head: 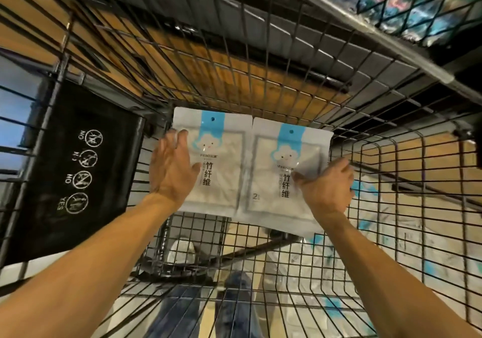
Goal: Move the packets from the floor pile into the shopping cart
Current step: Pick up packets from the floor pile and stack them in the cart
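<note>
Left hand (173,169): the grip is wide, fingers nearly straight and spread, palm laid flat on the left edge of the left packet (217,163). Right hand (327,187): the thumb lies on the face of the right packet (281,176) and the other fingers appear to curl at its right edge, a light pinch; blur hides the fingertips.

The 2 packets lie side by side, edges touching, flat on the wire floor of the shopping cart (260,246), near its front wall. Each is a glossy white pouch with a blue header strip, a hang hole and a clear window showing pale folded fabric.

Handling, as judged: light, soft and flexible, not fragile; the slick film will likely slide under a flat palm and sag if lifted by 1 corner. Best hold is a pinch on the sealed side margin or header.

Outward: a black child-seat flap (78,170) with printed warning symbols stands at left. More packets (386,233) show through the mesh on the floor at lower right.
</note>
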